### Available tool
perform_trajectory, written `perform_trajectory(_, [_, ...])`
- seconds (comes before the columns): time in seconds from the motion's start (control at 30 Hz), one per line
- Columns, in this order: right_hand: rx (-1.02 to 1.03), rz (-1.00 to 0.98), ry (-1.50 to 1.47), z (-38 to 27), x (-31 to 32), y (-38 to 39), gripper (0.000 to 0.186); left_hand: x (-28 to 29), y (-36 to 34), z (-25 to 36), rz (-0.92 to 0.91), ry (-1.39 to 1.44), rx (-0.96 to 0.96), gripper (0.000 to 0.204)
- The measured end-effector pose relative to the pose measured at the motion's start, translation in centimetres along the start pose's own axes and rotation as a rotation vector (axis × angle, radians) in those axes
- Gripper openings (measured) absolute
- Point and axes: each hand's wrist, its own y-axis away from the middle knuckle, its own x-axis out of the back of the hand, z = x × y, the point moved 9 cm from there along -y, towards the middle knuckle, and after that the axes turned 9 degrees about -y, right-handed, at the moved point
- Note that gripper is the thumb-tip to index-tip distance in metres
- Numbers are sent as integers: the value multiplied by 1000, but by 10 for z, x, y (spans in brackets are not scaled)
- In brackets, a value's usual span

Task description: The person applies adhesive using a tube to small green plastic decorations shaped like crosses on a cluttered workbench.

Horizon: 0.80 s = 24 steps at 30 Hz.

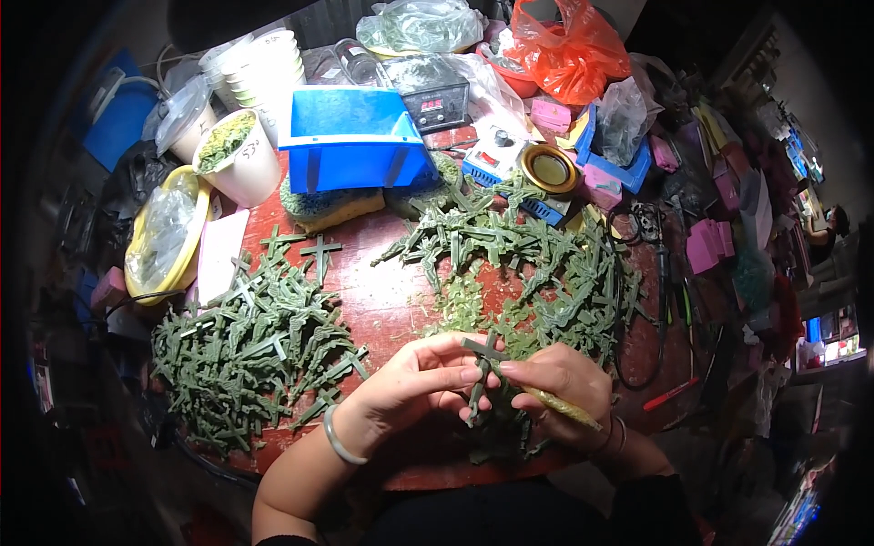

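My left hand [414, 378] pinches a small green cross [482, 349], seemingly of wax, between thumb and fingers. Closed around a slim tool with a yellowish handle [566, 407], my right hand [572, 378] meets the cross at its right side. The tool's tip is hidden by my fingers. To the left of my hands lies a heap of similar green crosses [250, 359]. A second pile of green pieces [578, 287] curves from the table's middle to the right. Pale green shavings [462, 305] are scattered just beyond my hands.
A blue bin [341, 164] rests on a sponge [332, 207] at the back. White bucket [259, 173] and yellow basin [141, 259] stand left. A small blue-white device [496, 155], a gold round dish [549, 168], a black cable [621, 346] and a red pen [669, 395] are right.
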Motion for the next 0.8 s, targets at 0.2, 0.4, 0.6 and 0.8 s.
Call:
perform_trajectory(0.2, [18, -22, 88, -9, -3, 0, 34, 5, -4, -5, -18, -15, -77, 41])
perform_trajectory(0.4, [150, -74, 103, -27, -4, 0, 28, 10, -4, -9, 62, -53, -14, 42])
perform_trajectory(0.6, [101, -50, 105, -22, -2, 0, 26, 8, -2, -4, 15, 32, -38, 45])
perform_trajectory(0.8, [83, -68, 73, -18, -5, 0, 26, 6, -3, -4, 2, 11, -54, 44])
